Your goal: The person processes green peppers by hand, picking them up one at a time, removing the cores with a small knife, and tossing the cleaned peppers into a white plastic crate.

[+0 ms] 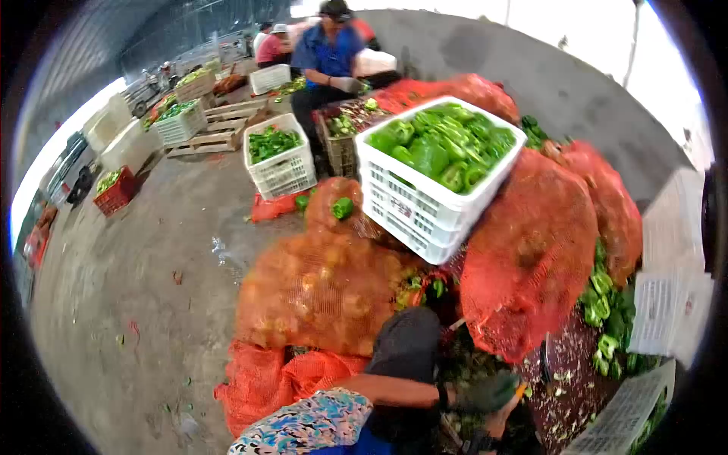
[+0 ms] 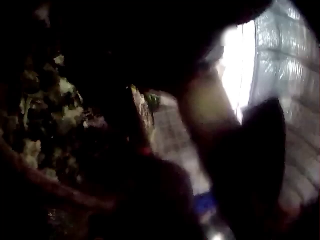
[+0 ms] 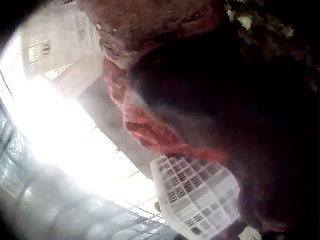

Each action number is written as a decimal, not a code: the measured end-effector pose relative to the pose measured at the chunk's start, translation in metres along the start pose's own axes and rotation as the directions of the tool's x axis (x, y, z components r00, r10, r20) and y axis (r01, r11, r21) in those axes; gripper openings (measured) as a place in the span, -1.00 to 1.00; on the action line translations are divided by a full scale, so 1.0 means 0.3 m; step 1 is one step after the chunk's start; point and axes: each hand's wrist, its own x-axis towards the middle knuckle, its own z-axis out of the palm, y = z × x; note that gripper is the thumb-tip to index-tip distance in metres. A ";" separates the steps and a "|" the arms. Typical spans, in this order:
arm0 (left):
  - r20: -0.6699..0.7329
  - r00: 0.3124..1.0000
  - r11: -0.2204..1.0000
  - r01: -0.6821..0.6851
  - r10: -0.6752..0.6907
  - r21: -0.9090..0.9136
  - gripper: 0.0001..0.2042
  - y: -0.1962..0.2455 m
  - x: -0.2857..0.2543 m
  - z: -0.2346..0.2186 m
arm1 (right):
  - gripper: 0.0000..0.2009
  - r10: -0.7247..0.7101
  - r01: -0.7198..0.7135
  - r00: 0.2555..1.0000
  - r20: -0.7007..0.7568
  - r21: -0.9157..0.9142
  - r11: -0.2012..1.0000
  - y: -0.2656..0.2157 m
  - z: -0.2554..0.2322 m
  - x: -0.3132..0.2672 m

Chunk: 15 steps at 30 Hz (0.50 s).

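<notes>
- Small handwork low in front of the body: the left hand (image 1: 479, 396), in a dark glove, and the bare right hand (image 1: 500, 418) meet at a small orange thing (image 1: 521, 390), too blurred to name.
- The orange thing sits at the far end of both hands, just below the sack (image 1: 531, 250) and beside the dark red board (image 1: 560, 425) strewn with pale scraps (image 1: 560, 378).
- To work well here, I would steady with the gloved hand and let the bare one make short, controlled moves — bare fingers have no cover if the orange thing belongs to something sharp.
- Keeping both hands low looks wise: the sack hangs close above, and its mesh could snag a fingertip.
- The left forearm crosses from the patterned sleeve (image 1: 315, 425), past the dark knee (image 1: 406, 341), nearly level; the right hand comes up from below.
- Left fingers: how far they are bent, and round what, I cannot tell — the left wrist view is mostly black.
- Right fingers: they reach to the orange thing, but whether they pinch it I cannot tell.
- The crate (image 1: 425, 220) of green peppers (image 1: 432, 155) stands beyond, well apart from the hands.
</notes>
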 end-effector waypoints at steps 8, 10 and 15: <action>0.262 0.908 0.485 0.399 -0.327 -0.778 -0.56 0.238 0.089 -0.044 | -0.78 -0.352 0.374 0.927 0.134 -0.440 0.817 -0.281 0.109 -0.144; 0.247 0.905 0.468 0.395 -0.347 -0.791 -0.61 0.282 0.092 -0.018 | -0.71 -0.488 0.610 0.792 0.366 -0.509 0.608 -0.331 0.162 -0.192; 0.204 0.960 0.760 0.275 -0.190 -0.588 -0.62 0.294 0.043 0.046 | -0.57 -0.413 0.725 0.639 0.648 -0.687 0.045 -0.299 0.215 -0.272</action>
